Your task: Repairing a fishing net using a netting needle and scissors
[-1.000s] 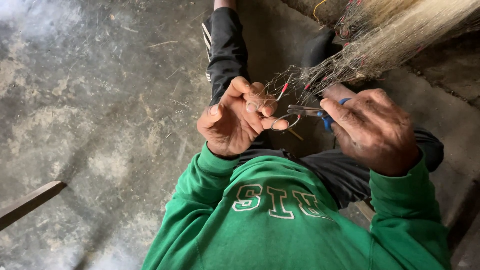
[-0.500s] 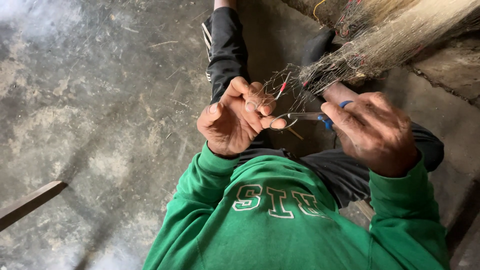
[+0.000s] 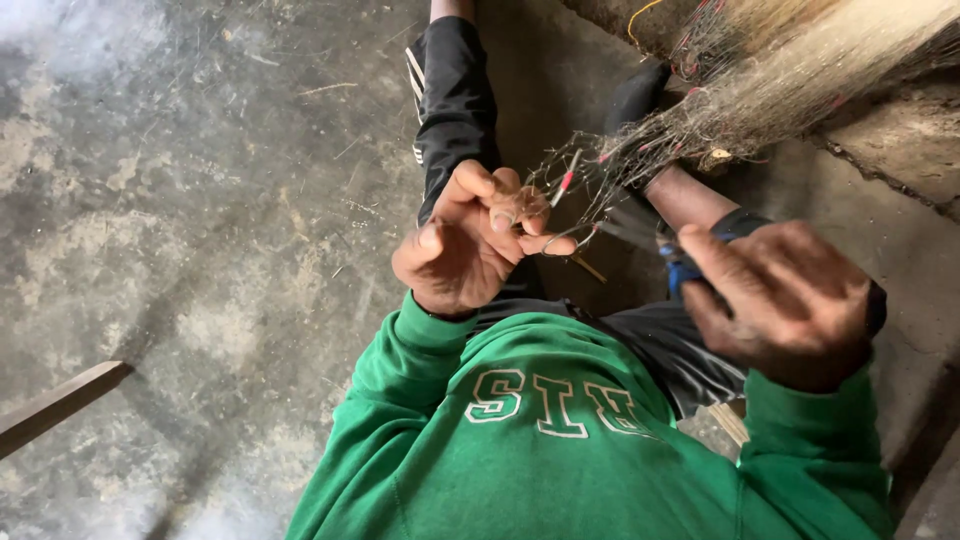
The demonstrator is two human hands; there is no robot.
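Pinching a tangle of thin wire strands (image 3: 580, 195) between thumb and curled fingers, the left hand (image 3: 470, 245) holds it above the lap. Close beside it, the right hand (image 3: 785, 300) is closed around a blue-handled tool (image 3: 680, 268), its blurred metal tip pointing at the tangle. A straw-coloured fibre bundle (image 3: 800, 90) stretches to the upper right above the concrete floor (image 3: 180, 200).

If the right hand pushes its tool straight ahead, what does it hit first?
Likely the tangled net strands pinched by the left hand; the right hand points its tool there, though depth is unclear.
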